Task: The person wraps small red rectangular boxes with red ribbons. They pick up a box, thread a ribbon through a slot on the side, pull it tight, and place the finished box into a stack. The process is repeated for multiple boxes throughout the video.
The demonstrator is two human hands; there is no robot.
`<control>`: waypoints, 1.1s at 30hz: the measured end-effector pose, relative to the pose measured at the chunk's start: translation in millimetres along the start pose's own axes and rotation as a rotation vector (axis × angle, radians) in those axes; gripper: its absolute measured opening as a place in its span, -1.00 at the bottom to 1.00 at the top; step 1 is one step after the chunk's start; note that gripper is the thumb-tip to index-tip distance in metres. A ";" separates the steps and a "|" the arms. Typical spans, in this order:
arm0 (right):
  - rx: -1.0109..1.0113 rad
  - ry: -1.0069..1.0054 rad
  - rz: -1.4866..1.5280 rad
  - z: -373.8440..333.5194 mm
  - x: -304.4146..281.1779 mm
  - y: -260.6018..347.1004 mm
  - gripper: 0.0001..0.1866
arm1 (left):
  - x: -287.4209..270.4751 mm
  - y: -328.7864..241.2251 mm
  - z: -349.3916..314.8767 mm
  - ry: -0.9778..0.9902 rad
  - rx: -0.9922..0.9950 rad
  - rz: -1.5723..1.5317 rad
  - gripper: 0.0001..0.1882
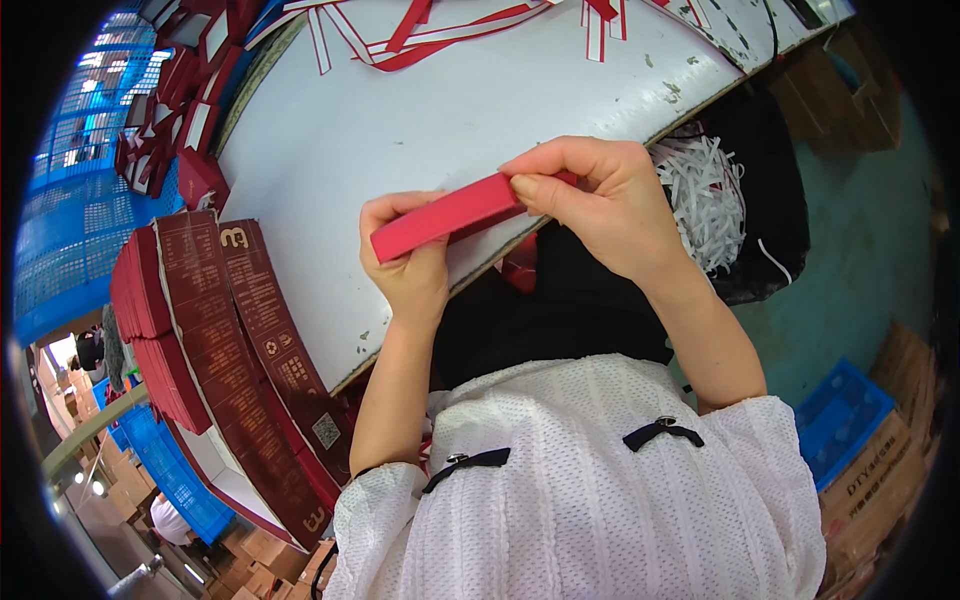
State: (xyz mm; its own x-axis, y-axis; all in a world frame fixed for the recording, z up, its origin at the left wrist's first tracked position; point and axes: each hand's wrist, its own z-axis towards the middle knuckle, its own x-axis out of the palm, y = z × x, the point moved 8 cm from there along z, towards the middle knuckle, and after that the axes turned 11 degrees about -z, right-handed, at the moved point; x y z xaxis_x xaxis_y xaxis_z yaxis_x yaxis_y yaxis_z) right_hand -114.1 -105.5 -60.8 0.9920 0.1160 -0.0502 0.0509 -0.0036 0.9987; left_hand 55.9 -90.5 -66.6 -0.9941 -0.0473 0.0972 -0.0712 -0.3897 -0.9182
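Note:
Between my two hands is a small red box [450,216], held tilted above the near edge of the white table [420,130]. My left hand [405,250] wraps round its left end, with the thumb and fingers on opposite sides. At the right end, my right hand [595,195] pinches a corner between thumb and forefinger. The underside of the box and whatever is inside are hidden. Red-edged white strips [440,48] lie loose at the far side of the table.
Left of the table, a large dark red carton [205,330] holds several stacked red pieces [165,370]. More red boxes [185,110] pile up beside a blue plastic basket [90,170]. To the right sits a black bag [775,210] of shredded white paper strips [710,200]. A blue crate [845,410] rests on cardboard cartons.

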 end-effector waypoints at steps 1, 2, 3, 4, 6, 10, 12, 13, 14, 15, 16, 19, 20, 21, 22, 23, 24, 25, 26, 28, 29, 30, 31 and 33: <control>0.009 0.010 0.009 1.1 2.5 -0.5 -0.89 | -0.9 0.9 1.9 -0.009 -0.050 0.012 -0.64; 0.017 0.022 0.017 2.0 5.4 -1.9 -0.89 | -2.5 0.7 3.9 -0.020 -0.099 0.024 -0.59; 0.030 0.029 0.025 2.4 6.8 -4.3 -0.88 | -4.6 -10.7 10.2 0.034 -0.033 0.356 -0.45; 0.023 0.020 0.010 2.5 6.6 -5.8 -0.88 | 3.1 -33.6 16.1 0.064 0.102 0.603 -0.43; 0.010 0.005 -0.014 0.4 9.1 -3.7 -0.88 | 27.9 -75.6 24.7 0.181 0.299 1.013 -0.41; 0.041 0.090 -0.145 -1.7 19.2 3.2 -0.87 | 50.4 -58.3 30.8 0.569 0.136 1.300 -0.57; 0.031 0.099 -0.147 -3.6 19.2 3.9 -0.87 | 37.4 -30.3 28.2 0.630 -0.260 1.282 -0.73; 0.028 0.096 -0.149 -4.8 17.5 4.0 -0.87 | 42.2 -36.4 27.8 0.634 -0.113 1.269 -0.75; 0.028 0.085 -0.167 -7.0 14.1 6.7 -0.87 | 44.6 -42.0 24.6 0.636 0.033 1.252 -0.76; 0.027 0.080 -0.181 -10.4 12.6 11.1 -0.87 | 45.4 -46.9 19.6 0.634 0.176 1.239 -0.78; 0.026 0.074 -0.194 -14.3 11.0 15.0 -0.87 | 44.5 -50.7 17.6 0.567 0.269 1.158 -0.79; -0.208 -0.028 -0.268 -31.3 2.4 40.0 -0.77 | 43.0 -55.4 11.0 0.389 0.460 0.926 -0.79; -0.166 -0.059 -0.206 -33.0 -2.6 37.4 -0.73 | 41.9 -55.3 9.7 0.345 0.473 0.865 -0.79; -0.123 -0.089 -0.147 -34.9 -8.4 34.7 -0.69 | 40.8 -55.9 7.7 0.298 0.484 0.803 -0.78; -0.080 -0.118 -0.088 -36.9 -14.2 31.5 -0.64 | 41.1 -55.1 4.5 0.281 0.497 0.778 -0.77; -0.059 -0.049 -0.057 -38.6 -12.7 29.4 -0.58 | 40.9 -54.6 1.4 0.262 0.510 0.753 -0.76; -0.041 -0.044 -0.002 -40.3 -12.3 27.7 -0.61 | 42.0 -54.1 -0.1 0.252 0.525 0.722 -0.75; -0.023 -0.037 0.054 -41.8 -10.2 25.9 -0.63 | 42.6 -53.0 -0.7 0.249 0.521 0.705 -0.74; -0.006 -0.030 0.111 -42.6 -8.1 24.4 -0.65 | 43.0 -52.4 -1.4 0.245 0.518 0.688 -0.74; -0.010 -0.051 0.134 -41.5 -8.3 24.1 -0.67 | 43.4 -51.8 -2.2 0.238 0.517 0.671 -0.74; -0.013 -0.060 0.146 -40.6 -8.1 23.9 -0.68 | 43.4 -52.1 -2.9 0.236 0.519 0.669 -0.74; -0.011 -0.071 0.148 -39.5 -7.0 22.5 -0.69 | 43.3 -52.0 -3.8 0.234 0.520 0.668 -0.75; -0.009 -0.082 0.151 -38.3 -5.4 20.2 -0.70 | 43.0 -51.7 -5.4 0.226 0.523 0.664 -0.74; -0.021 -0.098 0.104 -36.2 -2.5 16.7 -0.71 | 42.3 -50.1 -9.3 0.208 0.527 0.660 -0.73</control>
State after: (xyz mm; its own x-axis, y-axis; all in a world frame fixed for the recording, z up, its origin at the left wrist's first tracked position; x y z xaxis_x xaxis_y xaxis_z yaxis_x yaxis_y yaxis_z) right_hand -119.9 -69.9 -43.6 0.9984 0.0188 0.0535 -0.0538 0.0108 0.9985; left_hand 16.7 -64.5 -20.0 -0.8173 -0.2650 -0.5117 0.5209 -0.7194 -0.4595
